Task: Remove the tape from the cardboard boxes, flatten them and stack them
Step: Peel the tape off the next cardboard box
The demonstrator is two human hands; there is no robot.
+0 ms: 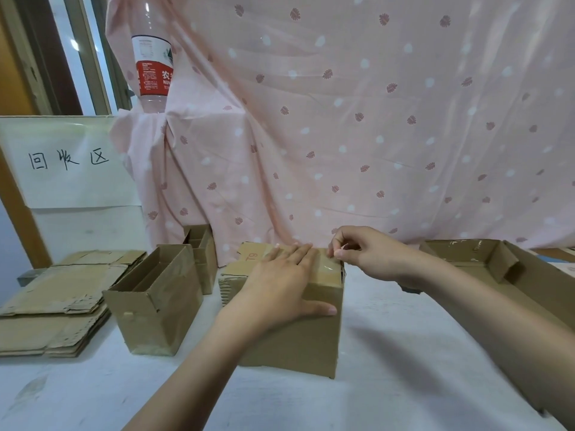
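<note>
A closed cardboard box (308, 340) stands in the middle of the white table, sealed across its top with clear tape (326, 265). My left hand (280, 284) lies flat on the box's top, fingers spread, thumb over the front edge. My right hand (357, 253) is at the box's far right corner, thumb and forefinger pinched on the tape's end there. A stack of flattened boxes (53, 303) lies at the left edge of the table.
An open box (155, 306) stands left of the taped one, with a smaller open box (202, 256) behind it. A large open box (497, 269) lies at the right. A pink patterned cloth (342, 119) hangs behind, with a water bottle (152, 57) and a handwritten sign (68, 160) at the left.
</note>
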